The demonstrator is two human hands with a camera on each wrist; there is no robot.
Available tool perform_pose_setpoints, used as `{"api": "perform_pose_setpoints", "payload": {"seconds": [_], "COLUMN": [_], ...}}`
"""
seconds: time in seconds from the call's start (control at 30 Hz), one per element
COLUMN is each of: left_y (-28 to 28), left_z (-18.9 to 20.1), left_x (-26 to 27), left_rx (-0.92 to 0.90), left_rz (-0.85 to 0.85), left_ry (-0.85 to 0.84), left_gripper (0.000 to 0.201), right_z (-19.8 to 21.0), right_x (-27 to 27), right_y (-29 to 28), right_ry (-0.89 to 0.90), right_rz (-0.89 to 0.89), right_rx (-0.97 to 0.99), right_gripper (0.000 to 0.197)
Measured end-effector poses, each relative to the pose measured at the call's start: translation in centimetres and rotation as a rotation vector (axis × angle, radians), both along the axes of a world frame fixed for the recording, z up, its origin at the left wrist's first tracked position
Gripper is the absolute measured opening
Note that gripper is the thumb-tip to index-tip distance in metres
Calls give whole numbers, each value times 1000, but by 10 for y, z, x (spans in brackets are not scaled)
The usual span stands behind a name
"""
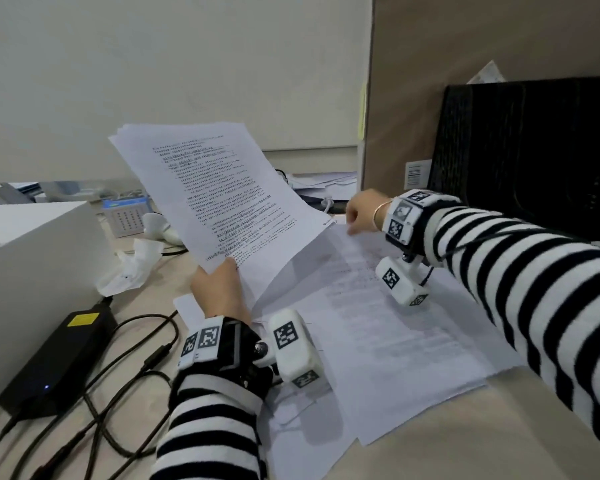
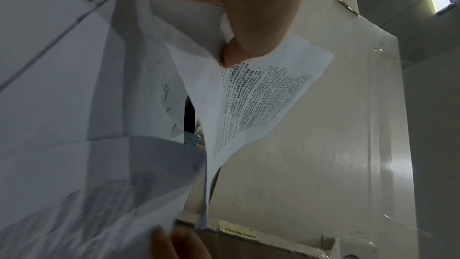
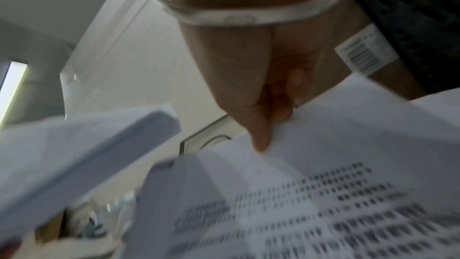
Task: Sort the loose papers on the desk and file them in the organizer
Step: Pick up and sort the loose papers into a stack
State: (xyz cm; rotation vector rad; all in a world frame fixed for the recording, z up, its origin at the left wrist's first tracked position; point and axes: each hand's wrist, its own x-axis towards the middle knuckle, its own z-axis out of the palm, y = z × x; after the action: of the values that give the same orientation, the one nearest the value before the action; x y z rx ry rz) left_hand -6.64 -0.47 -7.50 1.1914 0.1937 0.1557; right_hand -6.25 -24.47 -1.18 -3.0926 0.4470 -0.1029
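- The step in hand looks like gathering: the left hand [image 1: 219,289] grasps the near bottom corner of a raised sheaf of white printed sheets [image 1: 219,188], thumb on the printed face, the sheaf tilted up off the pale wooden counter [image 1: 499,445].
- The right hand [image 1: 362,211] has its grip pinched on the far edge of another white printed sheet [image 1: 378,306], which lies on the counter under the forearm; the right wrist view shows thumb and fingertips clamped on that edge.
- More loose white pages [image 1: 298,427] lie flat beneath both wrists, so sorting seems early to midway.
- The black mesh file organizer [image 1: 527,150] stands at the far right against the brown partition, well apart from the raised sheaf.
- Next move, as I judge it: lift the pinched sheet clear, lay it against the sheaf with edges squared, and keep the left grip firm so the pages do not fan out.
- A black power adapter [image 1: 56,358] and its cables sit at the left, clear of the papers.
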Motion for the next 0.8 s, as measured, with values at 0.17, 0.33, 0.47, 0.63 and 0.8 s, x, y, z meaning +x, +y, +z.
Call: {"api": "perform_pose_setpoints", "payload": {"seconds": [0.17,0.33,0.47,0.63,0.8], "left_y": [1,2,-7,-20,-40], "left_z": [13,12,4,3,7], "left_x": [-12,-14,-16,-22,-34], "left_rx": [-69,-10,148,307,290], "left_rz": [98,79,-44,-252,-457], "left_ry": [-55,-27,-62,-128,-82], "left_gripper": [37,42,37,34,41], "right_z": [45,34,-1,-35,-48], "right_x": [-47,-106,-141,-158,-153], "right_y": [-53,-47,-14,20,36], "right_ry": [-530,-1043,-1165,-930,-690], "right_rz": [-341,-349,-234,-167,-156], "right_rx": [219,1096,1649,1998,1960], "right_gripper": [18,24,9,15,7]}}
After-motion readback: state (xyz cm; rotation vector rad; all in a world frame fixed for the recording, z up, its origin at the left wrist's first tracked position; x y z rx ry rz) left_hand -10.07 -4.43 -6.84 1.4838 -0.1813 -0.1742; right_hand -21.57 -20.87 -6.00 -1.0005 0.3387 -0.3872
